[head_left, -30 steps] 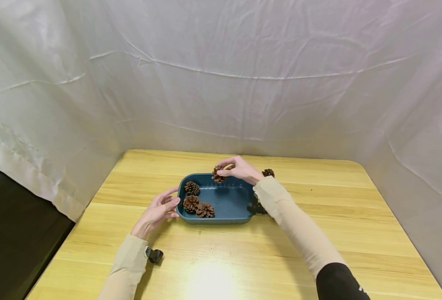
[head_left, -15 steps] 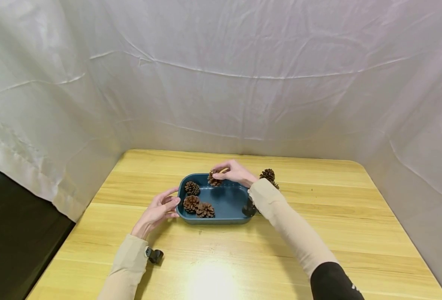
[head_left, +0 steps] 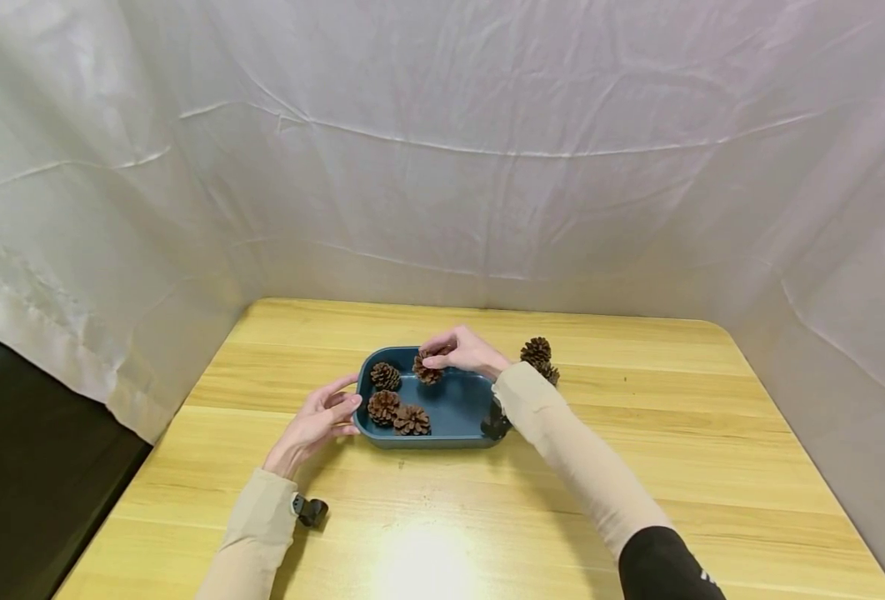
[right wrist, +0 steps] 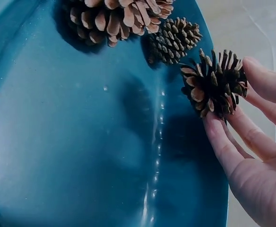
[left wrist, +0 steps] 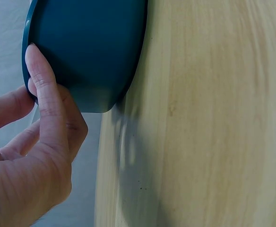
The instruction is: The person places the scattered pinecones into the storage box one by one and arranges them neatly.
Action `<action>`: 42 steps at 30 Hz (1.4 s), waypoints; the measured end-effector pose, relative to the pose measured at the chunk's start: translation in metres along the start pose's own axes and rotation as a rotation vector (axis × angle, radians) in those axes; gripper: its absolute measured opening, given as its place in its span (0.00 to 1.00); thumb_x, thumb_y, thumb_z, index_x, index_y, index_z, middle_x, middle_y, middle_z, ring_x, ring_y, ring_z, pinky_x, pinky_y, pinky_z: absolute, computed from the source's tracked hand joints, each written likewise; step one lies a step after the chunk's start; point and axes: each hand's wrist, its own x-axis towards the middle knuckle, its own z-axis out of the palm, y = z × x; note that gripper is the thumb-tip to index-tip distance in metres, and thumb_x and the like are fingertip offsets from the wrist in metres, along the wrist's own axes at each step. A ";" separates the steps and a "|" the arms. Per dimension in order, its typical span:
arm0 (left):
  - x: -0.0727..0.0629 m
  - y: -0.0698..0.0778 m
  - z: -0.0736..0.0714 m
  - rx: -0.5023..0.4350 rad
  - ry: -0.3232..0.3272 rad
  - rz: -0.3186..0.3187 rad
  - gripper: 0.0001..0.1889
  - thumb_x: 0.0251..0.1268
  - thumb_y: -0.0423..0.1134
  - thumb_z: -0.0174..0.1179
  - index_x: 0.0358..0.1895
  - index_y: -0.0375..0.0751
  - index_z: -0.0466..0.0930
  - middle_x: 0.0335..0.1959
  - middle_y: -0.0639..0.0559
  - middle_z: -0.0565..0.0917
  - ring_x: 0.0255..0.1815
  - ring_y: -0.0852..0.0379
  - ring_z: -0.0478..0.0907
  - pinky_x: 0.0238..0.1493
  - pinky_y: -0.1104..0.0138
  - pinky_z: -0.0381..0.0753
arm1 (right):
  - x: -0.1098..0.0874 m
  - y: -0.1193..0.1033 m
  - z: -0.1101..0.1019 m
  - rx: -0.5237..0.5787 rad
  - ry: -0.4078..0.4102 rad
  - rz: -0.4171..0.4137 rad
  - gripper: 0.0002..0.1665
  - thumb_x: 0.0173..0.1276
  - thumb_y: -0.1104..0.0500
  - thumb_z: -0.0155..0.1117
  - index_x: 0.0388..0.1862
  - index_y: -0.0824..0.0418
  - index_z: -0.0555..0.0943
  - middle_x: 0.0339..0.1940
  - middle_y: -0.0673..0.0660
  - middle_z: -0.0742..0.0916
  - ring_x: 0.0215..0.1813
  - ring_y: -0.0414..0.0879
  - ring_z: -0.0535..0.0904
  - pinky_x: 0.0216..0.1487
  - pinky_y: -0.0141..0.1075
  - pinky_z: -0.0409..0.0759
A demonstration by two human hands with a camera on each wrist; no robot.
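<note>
In the head view, a dark blue oblong container sits on the table. Three pine cones lie in its left part: one at the back, another by the left wall, and a third near the front. My right hand pinches a further pine cone between thumb and fingers, inside the far wall and above the floor; its shadow shows below in the right wrist view. My left hand grips the container's left end at the rim.
On the wooden table, right of the container, more pine cones stand partly behind my right wrist. A black wrist camera juts from my left sleeve. Pale curtains hang behind the table and at its sides.
My right hand has moved slightly left and down, bringing its pine cone lower inside the container. More of the pine cones on the right now show. My left hand keeps its place.
</note>
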 end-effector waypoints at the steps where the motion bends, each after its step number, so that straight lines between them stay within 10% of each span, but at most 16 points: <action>1: 0.000 0.000 0.000 0.000 -0.001 -0.002 0.33 0.78 0.33 0.51 0.80 0.33 0.49 0.46 0.52 0.77 0.32 0.66 0.77 0.36 0.73 0.88 | 0.000 0.000 0.000 -0.002 0.005 0.005 0.22 0.68 0.62 0.70 0.59 0.66 0.83 0.58 0.65 0.87 0.58 0.55 0.84 0.63 0.46 0.85; 25: -0.001 0.002 0.000 0.002 0.003 -0.011 0.32 0.79 0.33 0.50 0.80 0.35 0.50 0.47 0.52 0.76 0.32 0.65 0.77 0.36 0.73 0.88 | 0.001 0.005 0.010 -0.093 0.078 -0.004 0.15 0.60 0.61 0.77 0.46 0.63 0.89 0.47 0.61 0.91 0.48 0.49 0.85 0.48 0.39 0.88; 35: 0.000 0.002 0.000 -0.007 0.006 -0.019 0.32 0.79 0.32 0.50 0.80 0.36 0.50 0.45 0.53 0.76 0.31 0.65 0.77 0.36 0.73 0.88 | 0.001 0.004 0.013 -0.078 0.047 0.013 0.15 0.62 0.62 0.75 0.47 0.66 0.88 0.48 0.63 0.89 0.39 0.46 0.87 0.52 0.51 0.89; 42: 0.000 0.002 0.000 -0.009 0.001 -0.013 0.32 0.79 0.32 0.50 0.80 0.35 0.50 0.45 0.53 0.76 0.31 0.65 0.77 0.36 0.73 0.87 | 0.000 0.007 0.016 -0.086 0.080 0.025 0.15 0.61 0.63 0.76 0.47 0.64 0.89 0.53 0.62 0.89 0.52 0.53 0.85 0.54 0.45 0.88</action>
